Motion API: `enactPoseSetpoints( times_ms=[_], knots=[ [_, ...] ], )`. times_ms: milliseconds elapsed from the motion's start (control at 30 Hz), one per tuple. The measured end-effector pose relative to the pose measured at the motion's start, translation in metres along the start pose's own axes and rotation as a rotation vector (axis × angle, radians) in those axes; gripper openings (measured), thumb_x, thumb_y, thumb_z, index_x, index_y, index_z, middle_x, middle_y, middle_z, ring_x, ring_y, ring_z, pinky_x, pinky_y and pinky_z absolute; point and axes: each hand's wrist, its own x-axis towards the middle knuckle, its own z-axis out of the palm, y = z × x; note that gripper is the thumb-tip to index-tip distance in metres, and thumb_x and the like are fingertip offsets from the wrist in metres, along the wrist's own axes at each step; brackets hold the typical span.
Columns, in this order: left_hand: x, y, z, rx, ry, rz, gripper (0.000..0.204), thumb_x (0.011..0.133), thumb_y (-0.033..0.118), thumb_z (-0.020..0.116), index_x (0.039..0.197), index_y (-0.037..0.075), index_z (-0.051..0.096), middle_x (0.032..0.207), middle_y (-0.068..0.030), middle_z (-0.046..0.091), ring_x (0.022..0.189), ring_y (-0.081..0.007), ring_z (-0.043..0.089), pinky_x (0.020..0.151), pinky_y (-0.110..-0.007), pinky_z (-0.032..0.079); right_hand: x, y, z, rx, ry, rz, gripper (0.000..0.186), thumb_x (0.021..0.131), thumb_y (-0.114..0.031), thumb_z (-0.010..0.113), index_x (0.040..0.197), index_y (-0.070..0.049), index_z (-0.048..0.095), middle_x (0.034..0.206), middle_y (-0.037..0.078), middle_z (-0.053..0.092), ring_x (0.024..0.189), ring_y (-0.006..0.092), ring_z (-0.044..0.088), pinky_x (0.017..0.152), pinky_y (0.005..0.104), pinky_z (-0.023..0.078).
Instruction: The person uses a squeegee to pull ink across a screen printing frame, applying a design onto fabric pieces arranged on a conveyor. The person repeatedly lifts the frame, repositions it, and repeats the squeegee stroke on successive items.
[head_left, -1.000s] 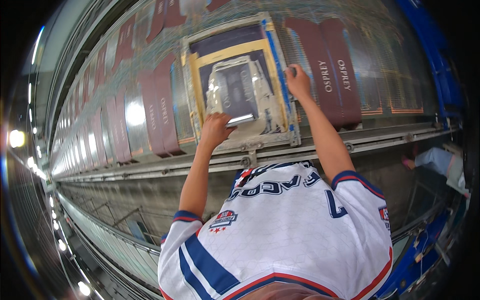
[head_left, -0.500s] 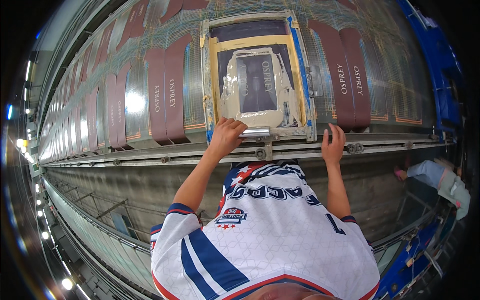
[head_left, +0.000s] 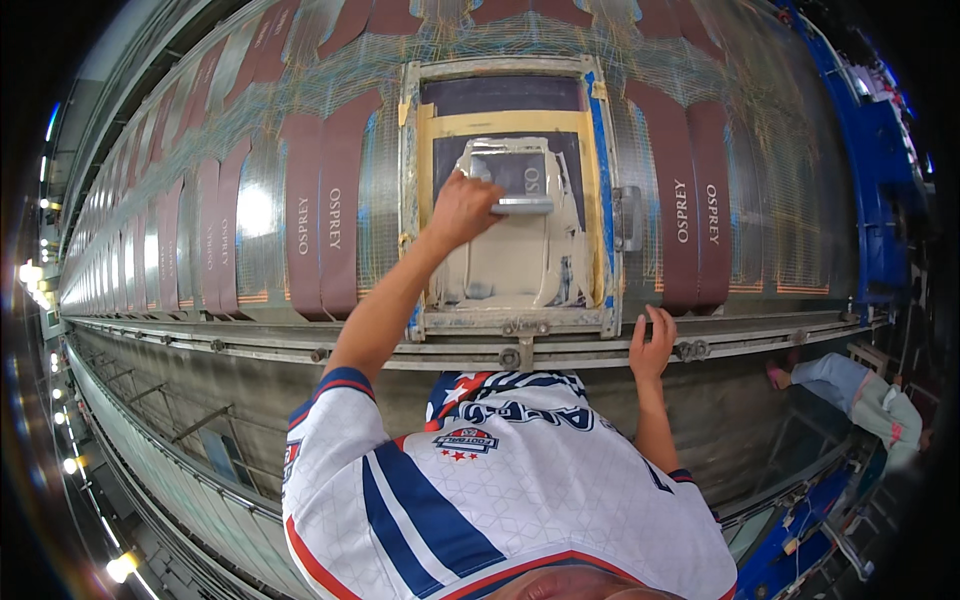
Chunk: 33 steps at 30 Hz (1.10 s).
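My left hand [head_left: 463, 210] is closed round the end of a squeegee [head_left: 527, 206] with a silver metal handle. It lies across the middle of a screen-printing frame [head_left: 409, 150], over the mesh. Cream-coloured ink [head_left: 505, 270] spreads over the mesh on the near side of the squeegee, with a raised ridge along its right side. Yellow and blue tape lines the frame's inner edges. My right hand [head_left: 651, 345] hangs open above the metal rail, just right of the frame's near corner, and holds nothing.
Maroon fabric pieces [head_left: 303, 200] with pale lettering lie in pairs along the long table, left and right of the frame. A metal guide rail [head_left: 270, 345] with knobs runs along the near edge. Blue machinery [head_left: 880, 180] stands at the right. Another person [head_left: 850, 390] is farther right.
My left hand has pushed the squeegee from the frame's near edge to mid-mesh, and ink now covers the near part. The view has shifted slightly; my right hand stays open near the rail.
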Motion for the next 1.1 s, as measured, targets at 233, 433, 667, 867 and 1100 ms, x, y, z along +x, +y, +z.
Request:
enactPoseSetpoints(
  times_ms=[233,433,667,867,1100],
  knots=[
    [0.071,-0.056,-0.013,-0.135,-0.004,-0.005,0.026,0.069,0.026,0.083,0.083,0.01,0.068,0.078,-0.0091,0.068,0.081,-0.0309,0.066,0.075,-0.044,0.046,0.087,-0.055,-0.001,0.303,0.067,0.003,0.025,0.094,-0.013,0.064,0.117,-0.003,0.067,0.117,0.015,0.063,0.107,0.0303,0.061,0.092,0.039,0.049],
    [0.042,-0.013,-0.026,-0.15,0.058,0.041,0.026,0.068,0.021,0.084,0.086,0.01,0.07,0.078,-0.0085,0.069,0.079,-0.0307,0.065,0.072,-0.044,0.045,0.233,-0.167,0.011,0.599,-0.429,-0.233,0.04,0.087,-0.027,0.074,0.119,-0.004,0.067,0.121,0.016,0.065,0.107,0.0303,0.064,0.094,0.039,0.051],
    [0.092,-0.064,-0.011,-0.162,0.068,-0.075,0.023,0.066,0.02,0.083,0.083,0.01,0.07,0.073,-0.0093,0.067,0.073,-0.0327,0.065,0.07,-0.044,0.048,0.338,-0.225,0.089,0.026,-0.809,-0.422,0.023,0.077,-0.021,0.075,0.092,-0.004,0.068,0.09,0.02,0.069,0.09,0.0377,0.065,0.081,0.0444,0.051],
    [0.077,-0.053,-0.003,-0.224,0.103,-0.096,0.018,0.068,0.021,0.08,0.08,0.012,0.07,0.073,-0.0104,0.068,0.073,-0.0328,0.066,0.071,-0.043,0.051,0.315,-0.207,0.11,-0.014,-0.659,-0.556,0.018,0.072,-0.016,0.074,0.087,-0.006,0.069,0.09,0.018,0.07,0.089,0.038,0.066,0.083,0.0472,0.05],
    [-0.059,0.05,0.018,-0.219,0.088,-0.082,0.022,0.065,0.012,0.08,0.084,0.013,0.07,0.078,-0.0035,0.067,0.075,-0.0246,0.065,0.071,-0.039,0.045,0.154,-0.174,0.06,0.083,-0.597,-0.689,0.02,0.068,-0.01,0.075,0.084,-0.006,0.063,0.082,0.012,0.064,0.09,0.0309,0.062,0.086,0.0425,0.044]
  ],
)
